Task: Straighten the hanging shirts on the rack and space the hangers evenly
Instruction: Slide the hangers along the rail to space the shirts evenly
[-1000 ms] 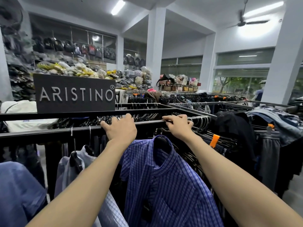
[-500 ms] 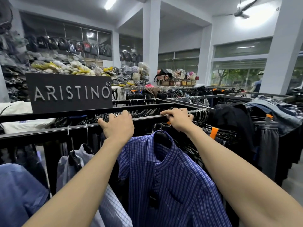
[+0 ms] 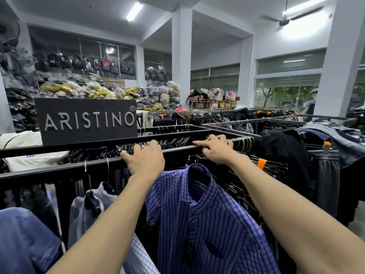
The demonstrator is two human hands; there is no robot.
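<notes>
A dark blue striped shirt [image 3: 207,220] hangs on a black hanger from the black rack rail [image 3: 59,171], right in front of me. My left hand [image 3: 145,159] rests over the rail just left of that shirt, fingers curled on the far side. My right hand [image 3: 216,148] lies on the rail to the right, fingers among a tight bunch of hanger hooks [image 3: 244,143]. Pale blue shirts [image 3: 83,212] hang further left on two metal hooks. Whether either hand grips a hanger is hidden.
A black ARISTINO sign [image 3: 87,121] stands on the back rail. Dark garments [image 3: 284,151] and grey trousers [image 3: 327,175] crowd the rack to the right. More racks, white pillars [image 3: 181,56] and shelves of bags fill the shop behind.
Both hands have stayed on the rail at nearly the same spots. The right hand's fingers have spread a little over the hooks. My head has shifted slightly.
</notes>
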